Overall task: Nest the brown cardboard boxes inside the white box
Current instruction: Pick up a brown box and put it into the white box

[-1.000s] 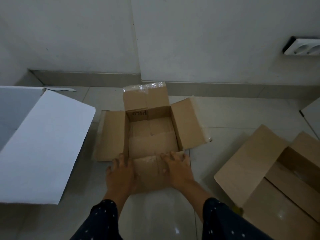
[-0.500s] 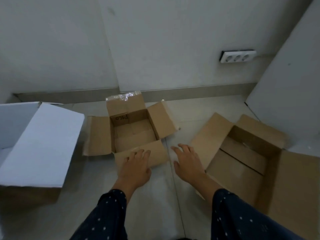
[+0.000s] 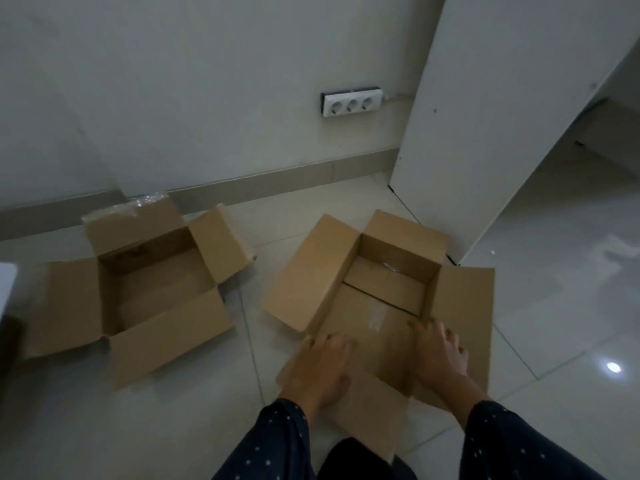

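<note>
A tiled floor is seen, with a white panel stood at the far right. On the right, the larger brown box is laid open, flaps spread. On the left, well apart from it, the smaller brown box is set, also open. Only an edge of the white box is shown at the far left. The left hand is pressed flat, fingers spread, on the larger box's near flap; the right hand is laid open, nothing gripped, at its near right corner.
</note>
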Available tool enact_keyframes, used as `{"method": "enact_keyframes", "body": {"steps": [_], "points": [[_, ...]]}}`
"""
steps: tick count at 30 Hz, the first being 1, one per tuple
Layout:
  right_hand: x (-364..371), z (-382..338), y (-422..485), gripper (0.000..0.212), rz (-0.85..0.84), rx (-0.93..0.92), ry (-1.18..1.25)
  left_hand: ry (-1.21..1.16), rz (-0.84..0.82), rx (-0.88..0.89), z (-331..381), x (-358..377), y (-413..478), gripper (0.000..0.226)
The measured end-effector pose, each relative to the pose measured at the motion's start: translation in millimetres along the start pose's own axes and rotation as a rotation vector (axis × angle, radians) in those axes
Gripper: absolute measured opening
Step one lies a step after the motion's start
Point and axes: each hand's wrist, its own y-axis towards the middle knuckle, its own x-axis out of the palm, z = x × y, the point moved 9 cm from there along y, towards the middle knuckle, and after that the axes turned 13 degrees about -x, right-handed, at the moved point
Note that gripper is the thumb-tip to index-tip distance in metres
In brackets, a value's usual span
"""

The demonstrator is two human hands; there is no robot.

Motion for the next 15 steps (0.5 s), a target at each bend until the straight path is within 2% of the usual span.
{"method": "enact_keyframes", "body": {"steps": [3, 7, 12, 14, 15], "points": [[7.4, 37.1, 18.7, 0.051, -0.042, 0.085, 0.052, 0.065, -0.099, 0.018, 23.4, 25.0, 22.5, 0.053], [29.2, 46.7, 48.2, 0.052, -0.124, 0.06, 0.072, 0.147, -0.264, 0.006, 20.9, 58.9, 42.2, 0.042], [41.5, 59.3, 73.7, 0.042, -0.136, 0.067, 0.041, 0.157, -0.241, 0.214, 14.0, 77.3, 47.5, 0.086], [39.3, 58.3, 84.9, 0.038, -0.09, 0.047, 0.05, 0.187, -0.233, 0.212, 7.9, 72.2, 61.5, 0.091], [38.2, 54.6, 91.4, 0.036, -0.069, 0.034, 0.077, 0.223, -0.213, 0.194, 2.4, 65.1, 72.3, 0.085]]}}
